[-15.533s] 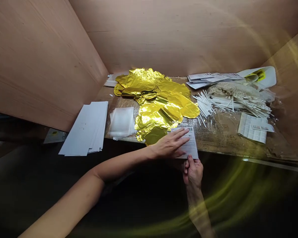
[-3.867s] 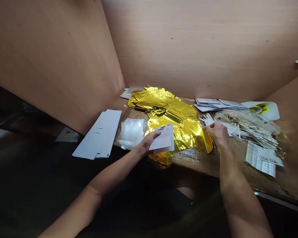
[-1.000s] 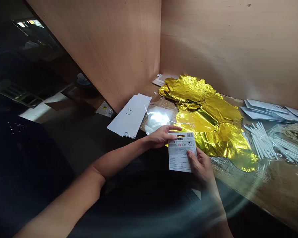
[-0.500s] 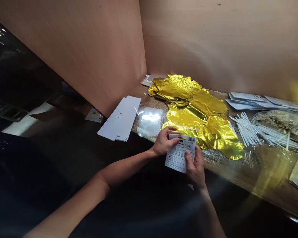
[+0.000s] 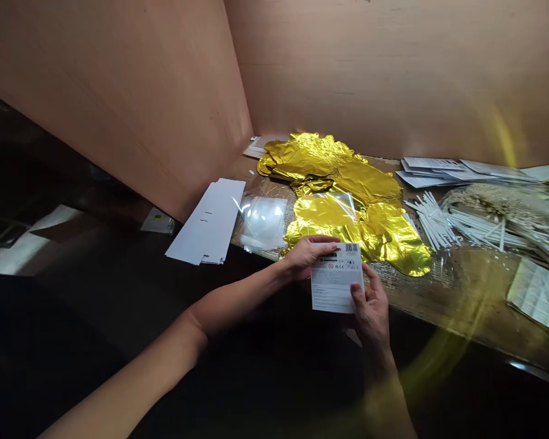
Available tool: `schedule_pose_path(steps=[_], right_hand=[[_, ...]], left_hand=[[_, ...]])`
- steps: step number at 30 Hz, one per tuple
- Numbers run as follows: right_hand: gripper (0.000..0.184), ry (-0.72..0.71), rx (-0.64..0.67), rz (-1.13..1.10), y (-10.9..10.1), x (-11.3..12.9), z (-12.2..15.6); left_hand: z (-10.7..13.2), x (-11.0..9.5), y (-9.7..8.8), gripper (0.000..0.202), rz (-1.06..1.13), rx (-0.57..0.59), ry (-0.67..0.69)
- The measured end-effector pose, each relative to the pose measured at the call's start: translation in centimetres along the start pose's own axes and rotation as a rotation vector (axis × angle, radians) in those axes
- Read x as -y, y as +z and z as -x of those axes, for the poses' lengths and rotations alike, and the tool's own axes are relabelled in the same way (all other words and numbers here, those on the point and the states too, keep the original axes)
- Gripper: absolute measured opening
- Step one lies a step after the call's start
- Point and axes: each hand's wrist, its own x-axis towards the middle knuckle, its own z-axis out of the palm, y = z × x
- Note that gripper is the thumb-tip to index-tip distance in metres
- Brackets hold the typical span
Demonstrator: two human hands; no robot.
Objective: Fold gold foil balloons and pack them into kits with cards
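Both hands hold a small white printed card [image 5: 336, 278] with a barcode, at the near edge of the table. My left hand [image 5: 306, 253] pinches its top left corner. From below, my right hand [image 5: 370, 302] grips it, thumb on its lower right face. A clear plastic sleeve [image 5: 343, 204] seems to stick up behind the card, over the pile of gold foil balloons [image 5: 343, 189].
A stack of clear bags [image 5: 261, 216] and a stack of white cardboard strips [image 5: 210, 219] lie to the left. White sticks [image 5: 462, 222], leaflets [image 5: 537, 292] and papers [image 5: 439, 171] lie to the right. Wooden partition walls [image 5: 141, 103] stand on the left and behind.
The card has been turned more upright in my hands. The view has swung slightly to the left, and both hands keep their hold.
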Motion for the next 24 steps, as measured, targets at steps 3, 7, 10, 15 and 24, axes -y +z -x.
schedule_pose_path(steps=[3, 7, 10, 15, 24], right_hand=[[0.053, 0.096, -0.181, -0.21, 0.2, -1.6, 2.2], [0.043, 0.091, -0.401, -0.322, 0.7, -2.9, 4.3], [0.044, 0.045, -0.449, -0.362, 0.1, -2.5, 5.0], [0.048, 0.144, -0.444, -0.298, -1.8, -1.4, 6.5], [0.049, 0.035, -0.546, -0.401, -1.5, -1.4, 4.4]], left_hand=[[-1.4, 1.0, 2.0, 0.049, 0.02, -0.032, 0.04], [-1.8, 3.9, 4.4, 0.052, -0.006, 0.07, -0.017], [-1.8, 5.4, 5.5, 0.053, -0.01, 0.117, -0.034], [-2.6, 5.2, 6.1, 0.052, -0.067, 0.068, -0.098], [-0.6, 10.0, 7.1, 0.057, -0.117, 0.236, -0.042]])
